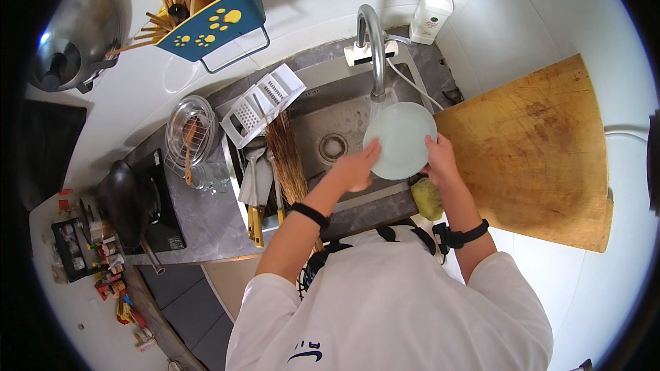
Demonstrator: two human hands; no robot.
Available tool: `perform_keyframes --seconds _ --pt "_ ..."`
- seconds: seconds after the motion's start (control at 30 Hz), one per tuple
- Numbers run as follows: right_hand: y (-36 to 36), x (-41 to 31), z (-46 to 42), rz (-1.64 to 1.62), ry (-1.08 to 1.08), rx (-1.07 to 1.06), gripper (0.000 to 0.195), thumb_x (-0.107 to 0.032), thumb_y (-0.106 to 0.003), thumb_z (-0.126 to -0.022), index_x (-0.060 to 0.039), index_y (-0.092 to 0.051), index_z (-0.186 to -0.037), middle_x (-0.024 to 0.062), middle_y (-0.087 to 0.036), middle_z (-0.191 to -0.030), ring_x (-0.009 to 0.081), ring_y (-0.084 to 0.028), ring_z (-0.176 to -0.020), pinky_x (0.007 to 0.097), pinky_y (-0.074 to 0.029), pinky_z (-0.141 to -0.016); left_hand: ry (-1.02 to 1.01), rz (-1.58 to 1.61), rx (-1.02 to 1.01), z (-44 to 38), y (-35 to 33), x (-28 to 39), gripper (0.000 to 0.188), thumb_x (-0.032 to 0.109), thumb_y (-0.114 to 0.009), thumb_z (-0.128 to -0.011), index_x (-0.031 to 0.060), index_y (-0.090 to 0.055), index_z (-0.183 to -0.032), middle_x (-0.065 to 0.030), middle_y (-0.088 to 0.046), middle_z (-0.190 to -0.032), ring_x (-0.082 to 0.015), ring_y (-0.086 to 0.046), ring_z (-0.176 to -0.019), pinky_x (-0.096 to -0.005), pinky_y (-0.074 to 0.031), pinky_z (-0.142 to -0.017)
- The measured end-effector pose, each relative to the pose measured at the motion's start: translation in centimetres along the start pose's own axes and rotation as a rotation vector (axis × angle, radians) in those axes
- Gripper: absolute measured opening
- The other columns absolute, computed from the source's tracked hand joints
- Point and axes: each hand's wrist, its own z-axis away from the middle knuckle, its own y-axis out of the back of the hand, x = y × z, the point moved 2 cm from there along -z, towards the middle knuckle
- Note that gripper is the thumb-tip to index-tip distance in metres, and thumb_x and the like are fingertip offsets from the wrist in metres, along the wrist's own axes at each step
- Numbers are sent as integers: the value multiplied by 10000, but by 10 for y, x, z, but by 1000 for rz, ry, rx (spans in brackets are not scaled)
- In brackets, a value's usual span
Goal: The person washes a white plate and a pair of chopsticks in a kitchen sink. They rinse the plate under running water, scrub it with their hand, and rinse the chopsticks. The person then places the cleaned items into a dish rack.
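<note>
A pale round plate is held tilted over the right part of the stainless steel sink. My right hand grips its right rim, thumb on the face and fingers behind. My left hand lies at the plate's lower left, fingertips against its face. Water runs from the curved metal faucet behind the plate's upper edge. Just under my right hand is a yellow-green sponge or scrubber. A twig brush leans across the sink left of the drain.
A white grater and spatulas with yellow handles sit at the sink's left. A wooden cutting board stands at the right. Glass bowls, a wok, a white pump bottle and a blue utensil holder surround the sink.
</note>
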Motion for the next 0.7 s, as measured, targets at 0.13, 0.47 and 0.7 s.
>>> perform_keyframes --seconds 0.13,0.47,0.7 --pt "6 19 -19 -76 -72 36 349 -203 -434 -1021 -16 -479 -1312 164 -622 -1142 303 -673 -928 475 -582 -647 -56 205 48 26 -20 10 676 190 -669 -811 99 -414 -1430 -92 -409 -1509 -307 -650 -1027 -448 -514 -839" --pt "-9 46 -26 -50 -347 -243 414 -178 -469 -983 17 -415 -1345 206 -563 -1242 389 -658 -990 560 -570 -784 -12 -298 500 58 -2 -28 254 118 -706 -683 108 -637 -927 11 -676 -1068 -211 -622 -949 -403 -471 -803" --pt "-33 65 -29 -159 -354 -449 551 -307 -550 -962 -84 -349 -1424 146 -538 -1292 324 -630 -1047 502 -500 -888 -177 184 592 70 14 -18 235 196 -767 -727 90 -625 -882 -98 -657 -879 -334 -621 -909 -455 -471 -833"
